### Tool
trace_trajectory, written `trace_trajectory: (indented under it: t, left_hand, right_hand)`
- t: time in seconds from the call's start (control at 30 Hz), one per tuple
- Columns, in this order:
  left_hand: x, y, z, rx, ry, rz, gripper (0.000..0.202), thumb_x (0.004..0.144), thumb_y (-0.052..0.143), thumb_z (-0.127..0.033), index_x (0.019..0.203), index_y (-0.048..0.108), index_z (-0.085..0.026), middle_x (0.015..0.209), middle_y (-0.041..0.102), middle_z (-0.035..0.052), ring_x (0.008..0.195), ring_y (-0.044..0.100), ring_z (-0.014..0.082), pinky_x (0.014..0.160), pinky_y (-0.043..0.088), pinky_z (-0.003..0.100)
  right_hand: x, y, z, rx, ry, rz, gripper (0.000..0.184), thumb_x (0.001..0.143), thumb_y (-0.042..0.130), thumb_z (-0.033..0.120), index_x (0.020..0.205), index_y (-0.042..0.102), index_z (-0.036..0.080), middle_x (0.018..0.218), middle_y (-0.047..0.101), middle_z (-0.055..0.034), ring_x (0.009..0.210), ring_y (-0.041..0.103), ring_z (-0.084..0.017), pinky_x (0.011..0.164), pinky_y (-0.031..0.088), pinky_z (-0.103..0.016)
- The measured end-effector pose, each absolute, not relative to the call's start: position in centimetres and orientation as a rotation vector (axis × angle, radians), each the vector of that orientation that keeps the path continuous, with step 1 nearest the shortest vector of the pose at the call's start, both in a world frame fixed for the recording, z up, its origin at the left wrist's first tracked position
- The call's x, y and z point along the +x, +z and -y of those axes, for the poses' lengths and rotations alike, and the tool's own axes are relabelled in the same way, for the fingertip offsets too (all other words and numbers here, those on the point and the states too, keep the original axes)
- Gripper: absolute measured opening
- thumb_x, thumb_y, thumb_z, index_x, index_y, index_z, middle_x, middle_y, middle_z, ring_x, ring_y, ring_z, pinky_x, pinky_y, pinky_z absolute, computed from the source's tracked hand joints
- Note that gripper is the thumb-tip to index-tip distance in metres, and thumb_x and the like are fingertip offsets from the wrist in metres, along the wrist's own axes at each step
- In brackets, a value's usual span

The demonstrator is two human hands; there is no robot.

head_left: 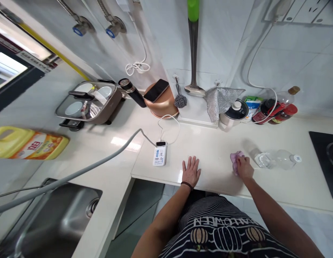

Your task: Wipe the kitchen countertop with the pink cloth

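Note:
My left hand [191, 172] lies flat near the front edge of the pale countertop [206, 143], fingers spread and holding nothing. Farther right, my right hand [245, 167] is closed on a crumpled pinkish-purple cloth [235, 157] that rests against the counter. Just to the right of that hand stands a clear plastic bottle [280, 159] with a white cap. To the left of my left hand is a white power bank [160, 154] with a cable plugged into it.
A metal sink [58, 215] is at lower left, with a grey hose [107, 158] crossing above. Toward the back are an electric pan [112, 104], a black flask [134, 94], a copper-coloured pot [166, 104] under a phone [156, 90], and a small kettle [236, 111]. A black cooktop [320, 154] sits right.

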State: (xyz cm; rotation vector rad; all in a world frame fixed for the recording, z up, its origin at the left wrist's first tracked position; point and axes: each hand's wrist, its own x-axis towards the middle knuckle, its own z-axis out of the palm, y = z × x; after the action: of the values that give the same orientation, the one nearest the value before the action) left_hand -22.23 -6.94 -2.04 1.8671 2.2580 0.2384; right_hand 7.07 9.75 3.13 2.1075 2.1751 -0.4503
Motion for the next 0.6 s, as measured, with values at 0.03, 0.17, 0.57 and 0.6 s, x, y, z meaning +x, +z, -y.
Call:
trace_trajectory:
  t: [0.03, 0.17, 0.57, 0.6]
  left_hand:
    - [-22.2, -2.0, 6.9, 1.864, 0.232, -2.255, 0.061, 0.107, 0.041, -0.04, 0.166, 0.044, -0.026, 0.177, 0.033, 0.008, 0.168, 0.021, 0.0305, 0.136, 0.014, 0.067]
    - [-22.2, -2.0, 6.9, 1.852, 0.224, -2.244, 0.061, 0.107, 0.04, -0.041, 0.166, 0.043, -0.026, 0.178, 0.031, 0.0074, 0.168, 0.021, 0.0311, 0.136, 0.014, 0.067]
    - [-22.0, -2.1, 6.8, 1.828, 0.232, -2.273, 0.069, 0.106, 0.042, -0.039, 0.172, 0.029, -0.023, 0.179, 0.028, 0.0092, 0.169, 0.017, 0.0297, 0.136, 0.012, 0.065]
    - [-22.0, -2.1, 6.8, 1.83, 0.232, -2.278, 0.07, 0.106, 0.042, -0.039, 0.172, 0.029, -0.023, 0.179, 0.028, 0.0094, 0.169, 0.017, 0.0296, 0.136, 0.012, 0.065]
  right_hand:
    - [6.7, 3.3, -11.4, 2.154, -0.433, -2.142, 0.041, 0.112, 0.041, 0.041, 0.13, 0.072, 0.023, 0.131, 0.058, -0.0101, 0.081, 0.055, -0.013, 0.062, 0.037, -0.027]
    - [5.6, 3.8, -14.1, 2.212, -0.432, -2.09, 0.042, 0.113, 0.039, 0.043, 0.134, 0.069, 0.021, 0.133, 0.056, -0.0105, 0.081, 0.053, -0.013, 0.064, 0.034, -0.028]
    - [8.6, 3.5, -0.4, 1.818, -0.567, -2.273, 0.021, 0.103, 0.059, 0.032, 0.11, 0.078, 0.035, 0.123, 0.066, -0.0035, 0.089, 0.065, -0.015, 0.059, 0.042, -0.022]
    - [8.8, 3.4, -1.2, 1.856, -0.55, -2.251, 0.021, 0.104, 0.057, 0.034, 0.11, 0.078, 0.035, 0.123, 0.066, -0.0035, 0.088, 0.065, -0.015, 0.06, 0.042, -0.023]
